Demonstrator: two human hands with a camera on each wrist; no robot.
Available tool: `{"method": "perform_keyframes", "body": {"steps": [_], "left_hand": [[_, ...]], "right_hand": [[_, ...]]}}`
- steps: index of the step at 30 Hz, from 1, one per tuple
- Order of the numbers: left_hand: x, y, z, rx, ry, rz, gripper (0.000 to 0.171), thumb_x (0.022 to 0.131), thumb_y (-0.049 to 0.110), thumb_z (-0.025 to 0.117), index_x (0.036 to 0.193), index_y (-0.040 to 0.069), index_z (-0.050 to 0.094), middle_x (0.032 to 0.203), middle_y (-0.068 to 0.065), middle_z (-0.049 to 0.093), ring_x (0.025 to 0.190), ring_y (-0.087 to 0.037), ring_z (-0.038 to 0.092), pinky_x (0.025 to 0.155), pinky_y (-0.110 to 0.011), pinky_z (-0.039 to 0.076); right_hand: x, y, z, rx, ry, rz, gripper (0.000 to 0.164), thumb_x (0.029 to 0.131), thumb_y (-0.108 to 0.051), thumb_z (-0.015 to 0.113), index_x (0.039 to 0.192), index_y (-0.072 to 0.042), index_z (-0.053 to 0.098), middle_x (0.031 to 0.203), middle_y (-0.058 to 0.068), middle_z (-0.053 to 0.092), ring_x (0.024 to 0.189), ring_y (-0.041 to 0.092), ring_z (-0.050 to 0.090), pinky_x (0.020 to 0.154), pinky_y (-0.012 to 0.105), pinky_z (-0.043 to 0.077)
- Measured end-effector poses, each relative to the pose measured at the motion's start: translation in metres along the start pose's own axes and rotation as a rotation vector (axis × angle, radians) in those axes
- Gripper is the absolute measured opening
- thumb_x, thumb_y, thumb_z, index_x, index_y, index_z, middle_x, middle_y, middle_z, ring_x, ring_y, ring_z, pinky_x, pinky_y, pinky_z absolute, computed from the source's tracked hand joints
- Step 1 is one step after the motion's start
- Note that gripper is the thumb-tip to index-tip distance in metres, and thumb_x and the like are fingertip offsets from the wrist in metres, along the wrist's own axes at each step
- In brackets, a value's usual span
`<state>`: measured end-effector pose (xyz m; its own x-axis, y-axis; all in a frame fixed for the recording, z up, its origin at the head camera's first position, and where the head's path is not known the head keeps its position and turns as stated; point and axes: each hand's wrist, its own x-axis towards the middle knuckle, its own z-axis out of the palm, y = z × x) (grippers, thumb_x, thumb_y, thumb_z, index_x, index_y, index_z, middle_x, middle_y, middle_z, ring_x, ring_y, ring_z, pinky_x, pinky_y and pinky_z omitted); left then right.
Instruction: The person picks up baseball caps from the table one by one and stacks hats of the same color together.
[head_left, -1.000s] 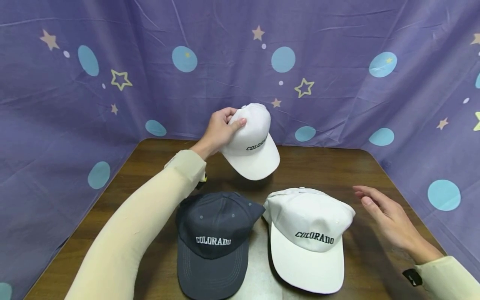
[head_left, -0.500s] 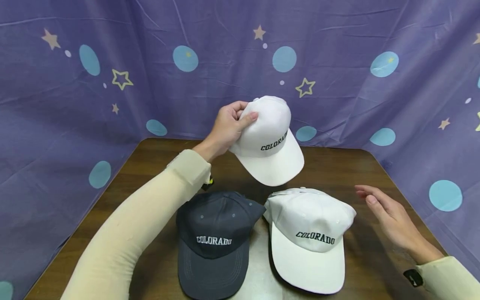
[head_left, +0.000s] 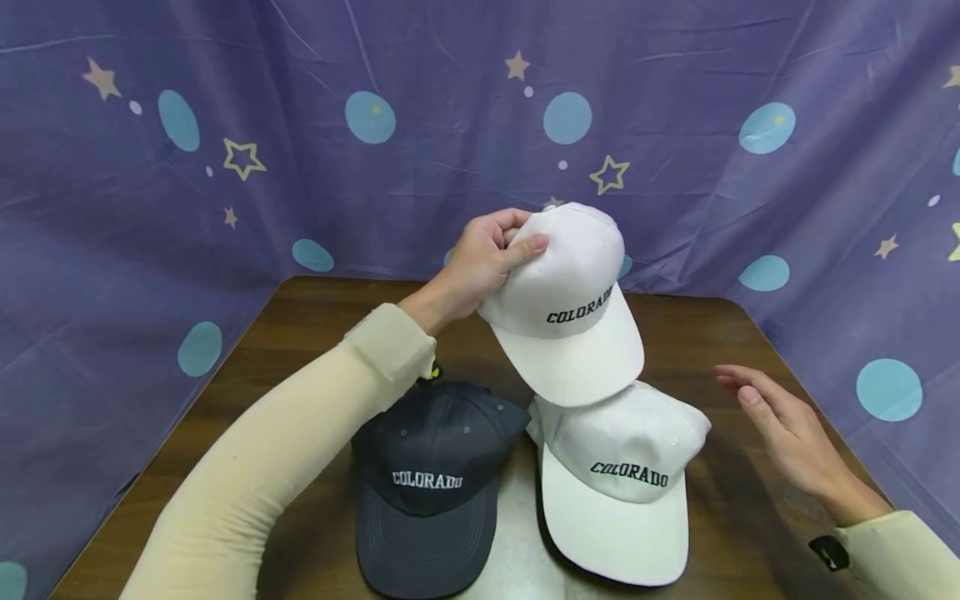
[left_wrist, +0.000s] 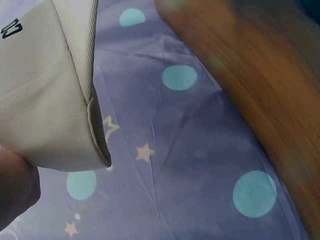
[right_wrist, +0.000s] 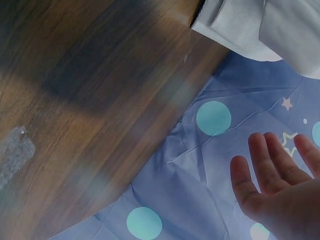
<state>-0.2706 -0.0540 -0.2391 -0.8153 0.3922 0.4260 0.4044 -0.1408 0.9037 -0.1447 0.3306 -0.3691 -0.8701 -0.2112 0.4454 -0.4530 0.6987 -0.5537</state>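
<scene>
My left hand (head_left: 487,262) pinches the back left side of a white baseball cap (head_left: 573,283) lettered COLORADO, thumb on the outside. This cap is tilted, its brim hanging down to the right, and it overlaps the crown of a second white COLORADO cap (head_left: 622,500); whether they touch I cannot tell. The left wrist view shows part of the held cap (left_wrist: 50,95) close up. To the right of the second cap my right hand (head_left: 791,429) hovers with relaxed fingers, holding nothing; its spread fingers also show in the right wrist view.
A dark grey COLORADO cap (head_left: 427,492) lies left of the second white cap, under my left forearm (head_left: 285,433). All rests on a brown wooden table (head_left: 322,325). Behind and around it hangs a purple curtain (head_left: 465,67) with stars and dots.
My left hand has carried the white cap to the right and, lately, down, from the back middle to over the second white cap. The right hand has barely moved.
</scene>
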Motion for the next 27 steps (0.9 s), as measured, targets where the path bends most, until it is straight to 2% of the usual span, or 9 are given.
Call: {"method": "perform_keyframes", "body": {"steps": [6,12,21,27], "left_hand": [[-0.006,0.007,0.014,-0.006,-0.103,0.015,0.022,0.093,0.013,0.062,0.111,0.001,0.060,0.085,-0.010,0.070,0.076,-0.027,0.066,0.060,-0.033,0.054],[-0.012,0.011,0.030,-0.023,-0.168,0.002,0.021,0.092,0.012,0.063,0.110,0.001,0.061,0.080,-0.009,0.069,0.071,-0.022,0.065,0.057,-0.029,0.053],[-0.021,0.007,0.050,-0.022,-0.253,-0.021,0.020,0.091,0.010,0.064,0.109,0.002,0.061,0.082,-0.009,0.069,0.072,-0.021,0.065,0.061,-0.030,0.053],[-0.028,0.004,0.064,-0.058,-0.306,-0.028,0.020,0.090,0.006,0.064,0.108,-0.001,0.061,0.078,-0.006,0.068,0.066,-0.017,0.062,0.057,-0.026,0.050]], "right_hand": [[0.002,0.000,-0.002,0.010,0.020,-0.012,0.038,0.102,-0.008,0.037,0.137,-0.016,0.050,0.122,-0.003,0.057,0.114,0.009,0.048,0.088,0.009,0.032],[0.004,0.000,-0.001,0.021,0.025,-0.026,0.040,0.102,-0.005,0.035,0.137,-0.019,0.049,0.124,-0.007,0.056,0.115,0.009,0.048,0.089,0.009,0.032],[0.006,0.000,-0.001,0.040,0.035,-0.020,0.039,0.103,-0.007,0.033,0.136,-0.017,0.050,0.123,-0.006,0.056,0.115,0.011,0.048,0.089,0.010,0.032],[0.007,-0.001,-0.002,0.035,0.038,-0.008,0.039,0.103,-0.008,0.032,0.137,-0.018,0.049,0.123,-0.005,0.056,0.115,0.010,0.048,0.089,0.010,0.032]]}}
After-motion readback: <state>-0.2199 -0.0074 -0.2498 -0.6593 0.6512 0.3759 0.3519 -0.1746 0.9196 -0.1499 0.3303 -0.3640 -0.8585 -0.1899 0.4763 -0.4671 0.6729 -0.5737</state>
